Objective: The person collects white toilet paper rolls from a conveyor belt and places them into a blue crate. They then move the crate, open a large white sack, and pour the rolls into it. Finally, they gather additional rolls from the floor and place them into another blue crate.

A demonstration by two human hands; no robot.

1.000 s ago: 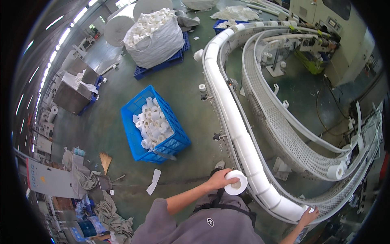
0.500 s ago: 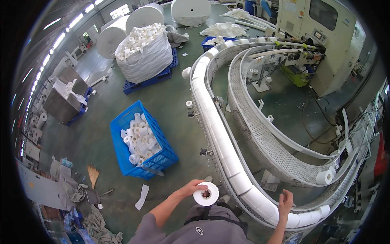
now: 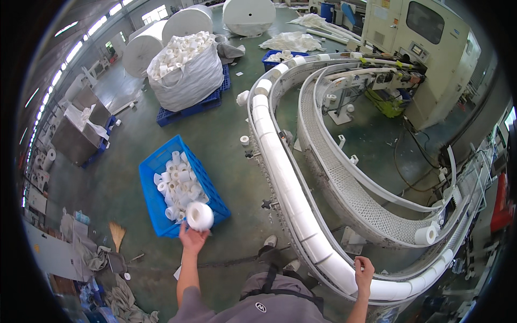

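Observation:
My left hand (image 3: 192,237) is stretched out to the left with a white paper roll (image 3: 200,215) at its fingertips, right over the near corner of a blue crate (image 3: 152,167) that holds several white rolls. My right hand (image 3: 364,271) rests on the near bend of the curved white conveyor (image 3: 280,161), which carries a line of rolls. One single roll (image 3: 425,235) sits on the inner mesh conveyor (image 3: 344,183) to the right.
A big white sack of rolls (image 3: 186,72) stands on a blue pallet (image 3: 188,106) at the back. Large paper reels (image 3: 247,15) lie behind it. A beige machine (image 3: 425,48) fills the upper right. A loose roll (image 3: 244,140) and a broom (image 3: 117,234) lie on the green floor.
My left hand has swung the roll from beside the conveyor leftward to above the blue crate. My right hand has come to rest on the conveyor's near bend.

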